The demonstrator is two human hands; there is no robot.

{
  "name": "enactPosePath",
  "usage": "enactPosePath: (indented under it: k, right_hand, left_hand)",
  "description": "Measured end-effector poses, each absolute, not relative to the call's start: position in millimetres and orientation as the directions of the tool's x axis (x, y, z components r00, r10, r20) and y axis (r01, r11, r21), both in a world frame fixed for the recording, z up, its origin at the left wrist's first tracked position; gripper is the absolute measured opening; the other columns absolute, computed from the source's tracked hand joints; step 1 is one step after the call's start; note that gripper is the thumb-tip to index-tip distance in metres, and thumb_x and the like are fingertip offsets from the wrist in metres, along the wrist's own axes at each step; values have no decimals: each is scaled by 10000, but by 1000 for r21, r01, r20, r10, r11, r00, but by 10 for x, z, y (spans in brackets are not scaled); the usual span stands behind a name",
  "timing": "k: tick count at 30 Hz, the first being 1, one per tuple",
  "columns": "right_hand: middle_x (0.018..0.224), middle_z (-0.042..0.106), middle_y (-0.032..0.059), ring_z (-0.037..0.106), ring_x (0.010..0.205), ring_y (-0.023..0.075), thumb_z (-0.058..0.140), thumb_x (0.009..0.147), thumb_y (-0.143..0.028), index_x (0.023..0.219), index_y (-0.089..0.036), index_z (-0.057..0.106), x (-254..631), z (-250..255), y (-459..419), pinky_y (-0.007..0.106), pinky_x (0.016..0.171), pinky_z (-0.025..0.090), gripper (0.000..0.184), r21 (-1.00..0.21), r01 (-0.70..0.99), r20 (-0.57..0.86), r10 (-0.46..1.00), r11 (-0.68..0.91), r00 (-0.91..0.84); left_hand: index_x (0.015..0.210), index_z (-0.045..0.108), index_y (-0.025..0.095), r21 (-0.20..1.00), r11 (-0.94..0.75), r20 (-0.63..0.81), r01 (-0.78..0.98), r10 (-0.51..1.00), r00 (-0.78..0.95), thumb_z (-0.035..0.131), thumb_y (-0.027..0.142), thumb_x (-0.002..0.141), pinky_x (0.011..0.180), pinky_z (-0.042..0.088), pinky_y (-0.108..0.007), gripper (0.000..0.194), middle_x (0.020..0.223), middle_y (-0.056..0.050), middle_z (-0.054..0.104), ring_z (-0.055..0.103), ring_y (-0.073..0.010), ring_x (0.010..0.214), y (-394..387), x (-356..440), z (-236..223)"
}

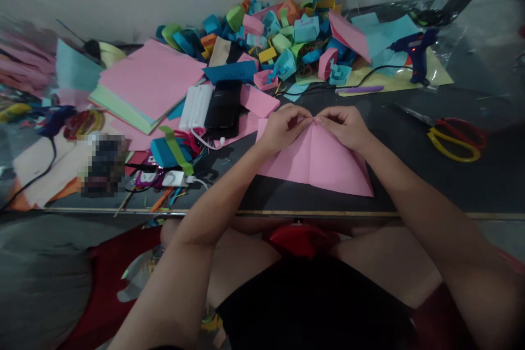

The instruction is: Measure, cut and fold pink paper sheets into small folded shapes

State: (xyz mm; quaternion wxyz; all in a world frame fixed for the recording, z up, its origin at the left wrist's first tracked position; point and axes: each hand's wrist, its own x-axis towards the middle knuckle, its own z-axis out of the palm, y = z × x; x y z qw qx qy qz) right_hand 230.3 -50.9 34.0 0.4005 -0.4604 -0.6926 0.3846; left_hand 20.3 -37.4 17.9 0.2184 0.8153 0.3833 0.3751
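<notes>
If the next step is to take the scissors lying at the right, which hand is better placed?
Right, probably. The right hand is nearer to these scissors; the left hand is farther, beyond it. Both hands pinch the pink paper, so the right's grip must open first.

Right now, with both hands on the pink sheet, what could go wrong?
The left hand and right hand pinch the pink sheet close together at its far edge, where the crease runs; an uneven pull could skew or tear it there.

The blue glue gun shows a lit red light, so it may be hot, and it sits on yellow paper.

The scissors lie beside the right forearm, which might brush them.
</notes>
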Motion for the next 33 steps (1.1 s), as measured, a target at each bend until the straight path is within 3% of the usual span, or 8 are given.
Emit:
enactPosePath:
  k: [4, 9, 13, 24, 28, 33]
  right_hand:
    - [728, 696, 35, 575, 686, 169, 724, 790, -681, 761, -198, 774, 2343, 340, -499, 318, 657, 430, 486, -869, 400, 194, 945, 291, -265]
    - [505, 444, -23, 404, 558, 120, 707, 805, -743, 583, -199, 660, 2472, 311, -429, 325, 592, 307, 589, -744, 599, 124, 942, 297, -313]
    - [497, 474, -19, 414, 551, 125, 702, 806, -746, 591, -208, 670, 2550, 273, -337, 332, 582, 288, 581, -723, 628, 69, 934, 289, -350]
    - [547, 486, -8, 441, 585, 135, 690, 840, -614, 672, -192, 733, 2615, 203, -268, 318, 604, 310, 456, -722, 650, 46, 954, 237, -296]
    - [606, 553, 4, 485, 627, 144, 687, 853, -566, 722, -189, 752, 2599, 201, -289, 316, 635, 336, 405, -719, 667, 32, 968, 196, -250]
    - [607, 590, 4, 522, 630, 152, 742, 795, -643, 807, -197, 781, 2664, 310, -279, 315, 645, 367, 448, -741, 659, -38, 972, 128, -232]
  left_hand:
    - [933, 710, 214, 644, -611, 443, 461, 789, 426, 597, 339, 1013, 771, 470, -305, 187, 892, -36, 741, 638, -164, 832, -356, 182, 173]
    - [585, 485, 219, 594, -540, 297, 596, 836, 462, 549, 465, 991, 574, 302, -324, 479, 543, 19, 467, 432, -138, 541, -216, 83, 102]
    - [540, 394, 224, 590, -550, 272, 591, 824, 497, 553, 469, 958, 564, 268, -329, 510, 511, 27, 392, 381, -136, 528, -128, 45, 58]
    - [570, 355, 220, 682, -451, 231, 576, 879, 416, 544, 457, 953, 593, 261, -309, 489, 551, 39, 359, 363, -121, 565, -190, 78, 83]
    - [582, 348, 218, 679, -440, 230, 588, 888, 399, 547, 413, 972, 597, 260, -306, 480, 554, 41, 366, 383, -120, 571, -183, 77, 93]
    - [598, 398, 214, 634, -457, 252, 624, 885, 391, 576, 369, 980, 605, 258, -311, 450, 561, 36, 420, 413, -124, 569, -156, 61, 98]
